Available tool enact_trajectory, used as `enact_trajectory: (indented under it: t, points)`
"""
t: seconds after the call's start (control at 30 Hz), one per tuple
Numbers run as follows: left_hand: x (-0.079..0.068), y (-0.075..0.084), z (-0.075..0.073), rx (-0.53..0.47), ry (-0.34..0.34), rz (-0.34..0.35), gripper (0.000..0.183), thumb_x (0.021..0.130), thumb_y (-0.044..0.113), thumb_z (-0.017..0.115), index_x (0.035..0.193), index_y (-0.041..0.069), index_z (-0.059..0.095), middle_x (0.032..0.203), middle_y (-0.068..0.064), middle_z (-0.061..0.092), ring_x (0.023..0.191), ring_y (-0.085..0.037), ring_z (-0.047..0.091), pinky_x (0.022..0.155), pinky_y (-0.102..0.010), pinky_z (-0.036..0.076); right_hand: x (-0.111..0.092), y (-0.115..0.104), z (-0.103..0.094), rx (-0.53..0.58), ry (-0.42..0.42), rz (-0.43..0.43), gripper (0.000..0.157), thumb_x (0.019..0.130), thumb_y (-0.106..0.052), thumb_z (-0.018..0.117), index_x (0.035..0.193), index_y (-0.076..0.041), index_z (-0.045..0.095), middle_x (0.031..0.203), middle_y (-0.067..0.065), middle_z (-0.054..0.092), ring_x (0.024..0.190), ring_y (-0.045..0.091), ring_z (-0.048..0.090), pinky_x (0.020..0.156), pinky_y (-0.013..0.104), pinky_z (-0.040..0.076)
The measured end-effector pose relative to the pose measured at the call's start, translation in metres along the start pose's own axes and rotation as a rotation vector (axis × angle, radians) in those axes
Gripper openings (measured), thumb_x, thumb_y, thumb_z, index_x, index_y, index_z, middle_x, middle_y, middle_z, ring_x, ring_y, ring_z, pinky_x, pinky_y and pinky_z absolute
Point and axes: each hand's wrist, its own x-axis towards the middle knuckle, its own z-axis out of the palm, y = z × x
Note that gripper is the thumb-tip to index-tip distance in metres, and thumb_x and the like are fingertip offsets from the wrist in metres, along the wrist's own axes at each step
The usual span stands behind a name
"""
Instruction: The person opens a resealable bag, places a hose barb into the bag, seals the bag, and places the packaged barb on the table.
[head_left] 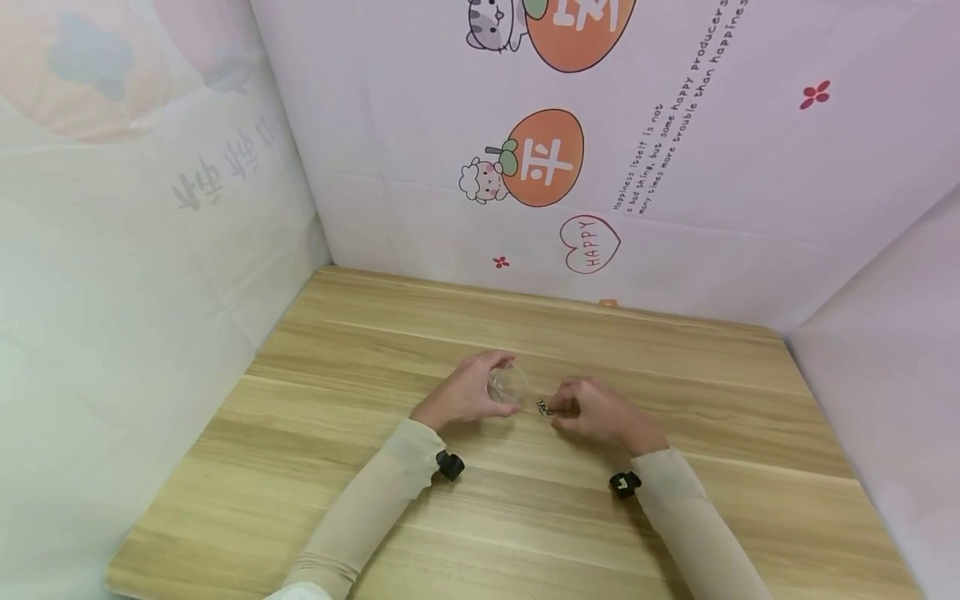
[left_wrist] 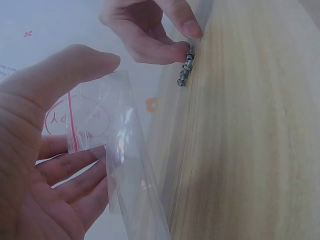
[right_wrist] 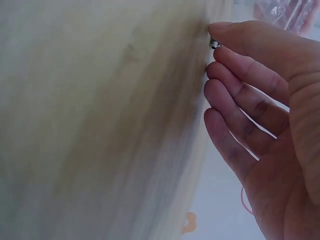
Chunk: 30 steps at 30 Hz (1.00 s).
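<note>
My left hand (head_left: pixel 467 392) holds a clear zip-lock bag (left_wrist: pixel 131 145), thumb on one side of its mouth and fingers on the other. A red line runs along the bag's zip strip, and the bag's mouth gapes. Just right of the bag, a small cluster of metal pieces (head_left: pixel 543 407), resembling screws or nuts, lies on the wooden table. My right hand (head_left: pixel 600 412) is down at this cluster. In the left wrist view its thumb and index finger stand apart, with the index fingertip right at the metal pieces (left_wrist: pixel 186 67). The right wrist view shows one shiny bit (right_wrist: pixel 215 44) between thumb and index.
The wooden table (head_left: pixel 480 517) has a printed white backdrop (head_left: pixel 420 167) along its far edge. White cloth walls rise at the left (head_left: pixel 150 292) and right (head_left: pixel 885 333). Black wrist cameras sit on both cuffs.
</note>
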Motion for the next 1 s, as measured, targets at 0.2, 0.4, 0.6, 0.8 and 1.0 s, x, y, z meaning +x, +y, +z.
enact_trajectory:
  t: [0.2,0.4,0.6,0.8,1.0]
  points:
    - [0.0,-0.001,0.001,0.015,0.009,0.007,0.085,0.08,0.035,0.092,0.15,0.004,0.054,0.141,-0.009,0.067,0.129,-0.025,0.063,0.111,-0.042,0.054,0.002,-0.001,0.001,0.008,-0.006,0.001,0.008,0.092,-0.017,0.083,0.099,-0.018,0.082,0.098,-0.008,0.072,0.086,0.004,0.064,0.077,0.023,0.059]
    - [0.0,0.001,0.0,0.001,0.004,-0.005,0.085,0.081,0.034,0.092,0.151,0.005,0.054,0.143,-0.01,0.066,0.13,-0.026,0.063,0.111,-0.043,0.054,0.004,-0.001,0.0,0.004,-0.005,-0.03,0.008,0.09,-0.013,0.084,0.097,-0.016,0.082,0.096,-0.006,0.073,0.083,0.003,0.065,0.075,0.021,0.059]
    - [0.0,0.001,-0.001,0.007,0.002,-0.01,0.085,0.081,0.034,0.092,0.151,0.006,0.053,0.143,-0.009,0.065,0.131,-0.026,0.063,0.111,-0.042,0.054,0.008,0.0,0.0,-0.012,-0.016,-0.062,0.003,0.091,-0.013,0.084,0.092,-0.013,0.082,0.092,-0.007,0.072,0.081,0.0,0.063,0.072,0.02,0.058]
    - [0.0,0.001,-0.001,0.012,-0.001,-0.012,0.084,0.082,0.033,0.092,0.151,0.005,0.053,0.143,-0.01,0.065,0.131,-0.027,0.062,0.11,-0.042,0.054,0.01,0.0,-0.001,-0.027,-0.044,-0.062,0.004,0.093,-0.015,0.082,0.09,-0.017,0.081,0.092,-0.01,0.071,0.08,-0.001,0.061,0.071,0.019,0.057]
    - [0.0,0.001,-0.001,0.014,-0.005,-0.018,0.084,0.081,0.032,0.092,0.151,0.006,0.053,0.143,-0.009,0.065,0.131,-0.026,0.062,0.11,-0.041,0.054,0.013,-0.002,-0.002,-0.052,-0.055,-0.076,0.01,0.092,-0.01,0.081,0.087,-0.018,0.078,0.09,-0.009,0.069,0.08,-0.001,0.06,0.072,0.02,0.057]
